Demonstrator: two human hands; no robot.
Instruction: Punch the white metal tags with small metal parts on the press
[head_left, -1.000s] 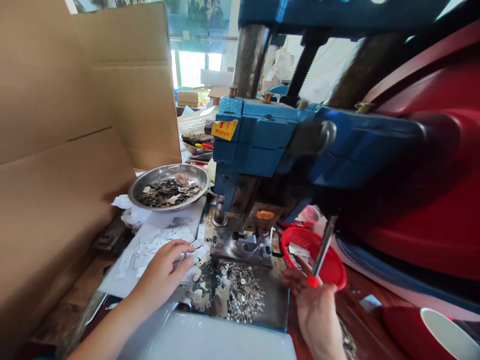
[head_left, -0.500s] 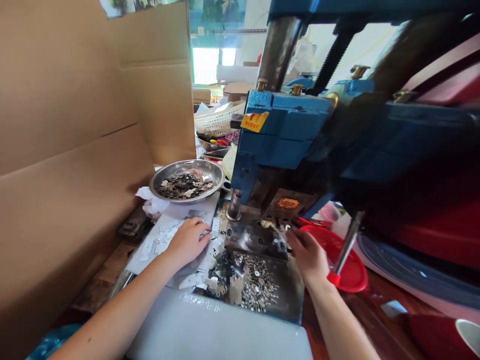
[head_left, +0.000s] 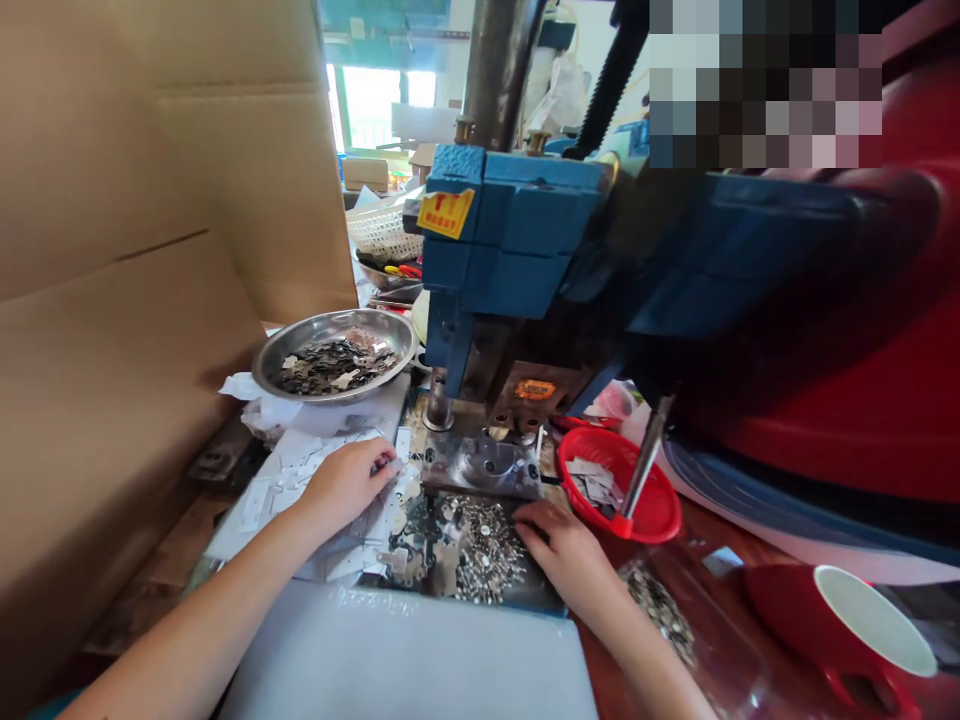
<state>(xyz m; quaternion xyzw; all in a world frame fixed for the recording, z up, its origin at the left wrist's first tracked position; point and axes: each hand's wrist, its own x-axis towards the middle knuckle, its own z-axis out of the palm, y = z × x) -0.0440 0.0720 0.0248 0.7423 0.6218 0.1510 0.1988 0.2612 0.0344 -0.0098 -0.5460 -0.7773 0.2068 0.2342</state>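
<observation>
Left hand (head_left: 349,485): over the white board (head_left: 232,530), beside the loose flat metal blanks (head_left: 409,560). Fingers curled in, tips close together; can't tell if they pinch a blank. Right hand (head_left: 566,545): palm down, fingers bent, tips at the right edge of the pile of small metal pins (head_left: 487,560). Can't tell if it has one pinched.

Pins sit heaped on the dark base plate in front of the die block (head_left: 480,465), under the head of the blue press (head_left: 517,265). Blanks lie just left of the heap, running onto the board.

Containers:
- Stainless bowl (head_left: 300,335), behind the board: broad layer of thin flat metal pieces, mostly dark, a few bright.
- Red plastic basket (head_left: 658,500), right of the die: pale flat plates (head_left: 592,480), gathered on its left side. Lever rod with red collar crosses in front.
- Clear plastic, bag or tray, can't tell, right of the right forearm on the brown desk (head_left: 611,665): small metal parts (head_left: 660,610).
- Red mug (head_left: 784,610), far right: tipped over, pale interior showing.
- Back: white perforated basket (head_left: 382,230); below it a bowl with red and yellow handles (head_left: 401,270).

Large open cardboard box (head_left: 112,400) fills the left side.
</observation>
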